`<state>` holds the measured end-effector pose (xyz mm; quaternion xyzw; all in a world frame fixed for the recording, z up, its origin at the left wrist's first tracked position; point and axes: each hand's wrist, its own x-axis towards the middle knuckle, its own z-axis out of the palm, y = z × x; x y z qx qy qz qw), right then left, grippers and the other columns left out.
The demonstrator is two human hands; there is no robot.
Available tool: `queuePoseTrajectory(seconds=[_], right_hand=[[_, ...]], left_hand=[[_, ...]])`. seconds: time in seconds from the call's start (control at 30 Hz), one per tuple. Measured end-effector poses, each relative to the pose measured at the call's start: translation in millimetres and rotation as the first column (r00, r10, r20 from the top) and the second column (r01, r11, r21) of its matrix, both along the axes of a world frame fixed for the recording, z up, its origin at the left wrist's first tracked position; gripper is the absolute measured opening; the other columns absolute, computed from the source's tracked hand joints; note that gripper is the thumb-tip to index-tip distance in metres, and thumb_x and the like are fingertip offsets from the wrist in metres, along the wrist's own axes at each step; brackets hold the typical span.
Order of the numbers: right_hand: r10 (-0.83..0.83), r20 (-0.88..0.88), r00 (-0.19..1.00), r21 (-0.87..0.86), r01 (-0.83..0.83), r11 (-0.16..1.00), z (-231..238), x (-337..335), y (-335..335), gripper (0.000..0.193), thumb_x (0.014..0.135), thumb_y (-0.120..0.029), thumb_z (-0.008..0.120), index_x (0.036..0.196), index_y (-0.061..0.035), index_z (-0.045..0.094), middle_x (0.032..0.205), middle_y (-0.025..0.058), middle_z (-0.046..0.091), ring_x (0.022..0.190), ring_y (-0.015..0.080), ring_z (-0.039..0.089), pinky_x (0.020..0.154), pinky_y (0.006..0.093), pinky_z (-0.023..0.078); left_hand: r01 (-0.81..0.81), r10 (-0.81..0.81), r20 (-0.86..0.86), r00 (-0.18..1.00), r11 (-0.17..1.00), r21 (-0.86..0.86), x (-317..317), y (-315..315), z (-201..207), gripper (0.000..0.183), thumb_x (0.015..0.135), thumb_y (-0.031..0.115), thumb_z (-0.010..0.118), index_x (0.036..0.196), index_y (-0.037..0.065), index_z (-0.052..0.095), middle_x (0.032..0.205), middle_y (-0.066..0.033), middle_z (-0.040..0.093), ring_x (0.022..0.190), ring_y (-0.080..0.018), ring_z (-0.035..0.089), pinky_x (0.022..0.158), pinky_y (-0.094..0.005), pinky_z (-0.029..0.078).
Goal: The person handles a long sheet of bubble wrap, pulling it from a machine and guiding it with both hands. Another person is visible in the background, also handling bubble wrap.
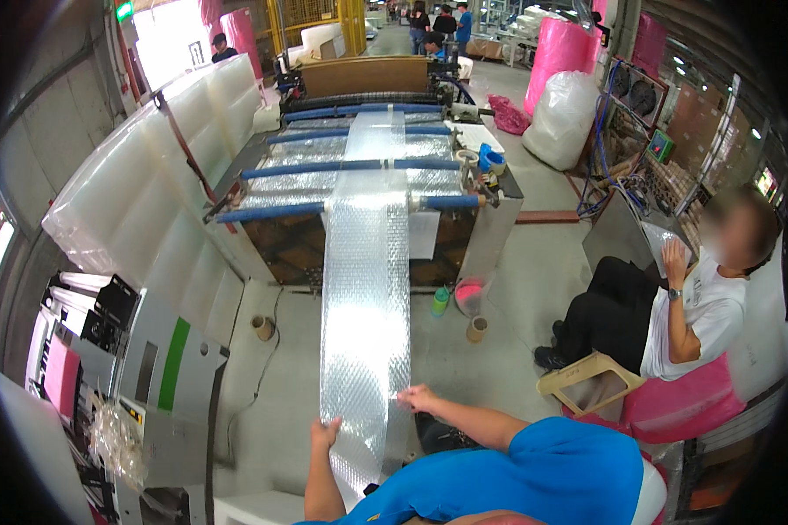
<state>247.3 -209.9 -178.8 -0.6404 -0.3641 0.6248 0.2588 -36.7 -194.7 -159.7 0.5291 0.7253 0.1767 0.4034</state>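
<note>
A long strip of clear, shiny bubble wrap (365,297) hangs from the blue rollers of a machine and runs down toward my body. My left hand (327,430) grips its left edge, the thumb showing and the other fingers partly hidden. Higher up, my right hand (418,399) pinches the right edge with fingers bent together. The strip is spread between both hands, and its lower end passes down in front of my blue shirt. Several blue rollers (350,167) cross the machine ahead, with silvery film lying beneath them.
A person (696,302) sits at the right beside a cardboard frame (589,383) and a pink roll (687,402). Cardboard cores (476,329), a green bottle (439,301) and a pink container (469,297) stand on the floor. Large wrapped white rolls (140,166) line the left; a grey machine (162,394) stands nearer.
</note>
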Motion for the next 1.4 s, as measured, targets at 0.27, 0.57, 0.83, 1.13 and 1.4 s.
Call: queuePoseTrajectory(seconds=[0.27, 0.57, 0.83, 1.13, 1.4], right_hand=[[0.073, -0.04, 0.997, -0.131, -0.077, 0.988, -16, 16, 22, 0.024, 0.075, -0.031, 0.055, 0.086, -0.0109, 0.061, 0.078, -0.0015, 0.059, 0.066, 0.0064, 0.05, 0.053, 0.0217, 0.041], [0.019, 0.047, 0.999, 0.006, -0.019, 1.0, -23, 55, 137, 0.023, 0.076, -0.028, 0.055, 0.089, -0.0101, 0.061, 0.074, -0.001, 0.059, 0.058, 0.0065, 0.049, 0.049, 0.0206, 0.039], [-0.102, -0.128, 0.987, 0.147, 0.121, 0.982, 21, 84, 199, 0.025, 0.079, -0.028, 0.049, 0.091, -0.0063, 0.054, 0.082, 0.002, 0.057, 0.068, 0.0083, 0.051, 0.057, 0.0219, 0.043], [-0.336, -0.357, 0.871, -0.015, 0.355, 0.935, 57, 56, 168, 0.029, 0.081, -0.031, 0.046, 0.098, -0.0085, 0.04, 0.089, 0.0075, 0.056, 0.077, 0.0178, 0.055, 0.065, 0.0364, 0.045], [-0.234, -0.284, 0.93, -0.018, 0.239, 0.971, 46, -2, 70, 0.027, 0.077, -0.029, 0.052, 0.093, -0.007, 0.048, 0.083, 0.0041, 0.056, 0.069, 0.0136, 0.055, 0.057, 0.0303, 0.046]], left_hand=[[-0.023, 0.021, -0.115, 0.993, 1.0, -0.015, 10, 24, -53, 0.055, 0.061, 0.035, 0.066, 0.088, -0.009, 0.049, 0.076, -0.0186, 0.058, 0.073, -0.0274, 0.057, 0.066, -0.0331, 0.044], [-0.048, 0.048, -0.01, 0.999, 0.995, -0.085, 53, 134, -61, 0.048, 0.061, 0.031, 0.066, 0.085, -0.008, 0.05, 0.07, -0.0151, 0.058, 0.067, -0.0246, 0.057, 0.063, -0.0324, 0.044], [-0.123, 0.089, 0.228, 0.97, 0.983, 0.137, 93, 209, -41, 0.045, 0.061, 0.029, 0.068, 0.081, -0.007, 0.051, 0.069, -0.0144, 0.058, 0.064, -0.0221, 0.055, 0.06, -0.0319, 0.043], [-0.016, 0.06, 0.148, 0.987, 0.961, -0.277, 86, 215, 8, 0.069, 0.059, 0.049, 0.065, 0.094, -0.008, 0.049, 0.081, -0.0168, 0.055, 0.066, -0.0254, 0.053, 0.061, -0.0347, 0.042], [0.175, -0.053, 0.373, 0.926, 0.937, -0.303, 47, 151, -1, 0.076, 0.062, 0.046, 0.064, 0.105, -0.012, 0.04, 0.098, -0.018, 0.05, 0.086, -0.0265, 0.05, 0.075, -0.0369, 0.04]])
